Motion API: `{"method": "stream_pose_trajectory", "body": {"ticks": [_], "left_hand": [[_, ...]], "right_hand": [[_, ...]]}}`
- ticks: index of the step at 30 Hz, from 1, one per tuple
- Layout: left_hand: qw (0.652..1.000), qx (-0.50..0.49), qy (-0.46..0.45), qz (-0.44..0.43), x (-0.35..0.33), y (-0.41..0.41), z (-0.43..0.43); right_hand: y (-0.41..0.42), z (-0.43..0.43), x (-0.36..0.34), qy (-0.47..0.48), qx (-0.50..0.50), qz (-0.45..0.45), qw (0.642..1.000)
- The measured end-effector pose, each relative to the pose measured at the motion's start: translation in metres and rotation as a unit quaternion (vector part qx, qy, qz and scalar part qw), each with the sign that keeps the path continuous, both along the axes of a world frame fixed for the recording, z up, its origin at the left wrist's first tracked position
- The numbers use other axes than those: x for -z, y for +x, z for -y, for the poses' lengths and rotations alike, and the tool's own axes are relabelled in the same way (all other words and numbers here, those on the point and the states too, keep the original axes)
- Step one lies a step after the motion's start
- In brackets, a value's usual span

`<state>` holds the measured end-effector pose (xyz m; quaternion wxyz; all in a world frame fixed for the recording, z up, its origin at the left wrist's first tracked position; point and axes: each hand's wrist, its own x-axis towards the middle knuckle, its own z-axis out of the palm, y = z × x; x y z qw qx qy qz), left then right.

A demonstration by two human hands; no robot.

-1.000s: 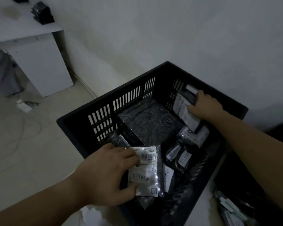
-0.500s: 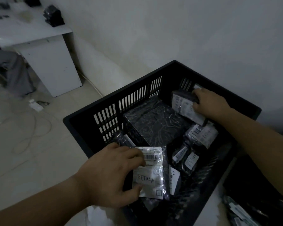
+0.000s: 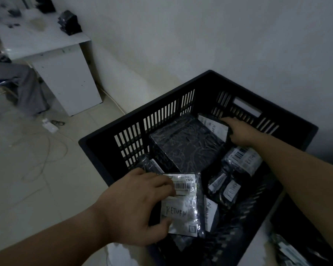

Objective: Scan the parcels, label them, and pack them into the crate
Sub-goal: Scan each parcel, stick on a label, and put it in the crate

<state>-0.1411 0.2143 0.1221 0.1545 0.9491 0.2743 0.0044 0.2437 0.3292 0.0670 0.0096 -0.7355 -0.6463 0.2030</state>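
Head view: crate [image 3: 96, 148] on floor, against wall.
Left hand [image 3: 135, 206]: pinching "RETURN" pouch [image 3: 181, 214] at near edge.
Right hand [image 3: 240, 135]: gripping labelled parcel [image 3: 212, 125] in far corner.
Progress: roughly 6 labelled packets inside; pile [image 3: 288, 252] outside, probably unpacked.

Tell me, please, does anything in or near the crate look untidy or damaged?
Nothing looks spilled or torn. The small parcels in the crate lie jumbled, tilted and overlapping beside the large wrapped box, not stacked. The left hand holds the white RETURN parcel, the right hand a far parcel. Loose cables trail on the floor.
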Motion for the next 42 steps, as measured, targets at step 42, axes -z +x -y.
{"method": "stream_pose_trajectory", "body": {"ticks": [42], "left_hand": [[0.918,0.009,-0.348,0.191,0.096,0.153,0.329]], "right_hand": [[-0.122,0.677,0.056,-0.039,0.398,-0.346,0.849]]}}
